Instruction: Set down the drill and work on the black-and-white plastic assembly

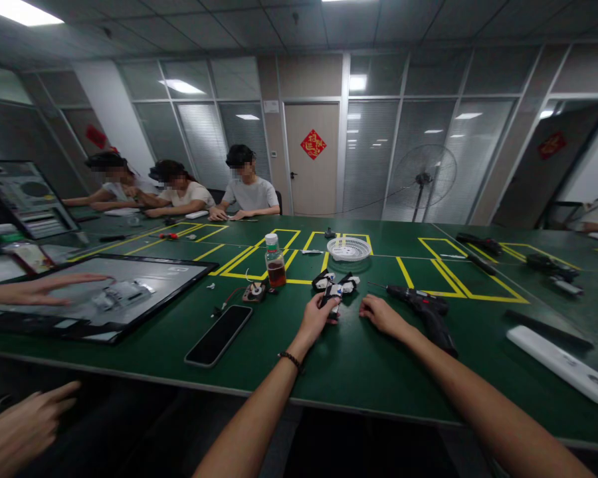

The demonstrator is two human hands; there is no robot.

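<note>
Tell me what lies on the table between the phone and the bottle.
In the head view, a small round part with wires lies between the phone and the bottle.

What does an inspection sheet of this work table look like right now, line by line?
Surface: green table with yellow tape boxes.
Job's things: small black-and-white gadget, partly under the left hand.
Clutter: power drill, phone, bottle, white basket, flat screen panel, white bar.
Hands: left hand grips the gadget; right hand rests on the table beside it, holding nothing.
Cables: thin wires by a small round part.
Surroundings: seated people, standing fan, door.
</note>
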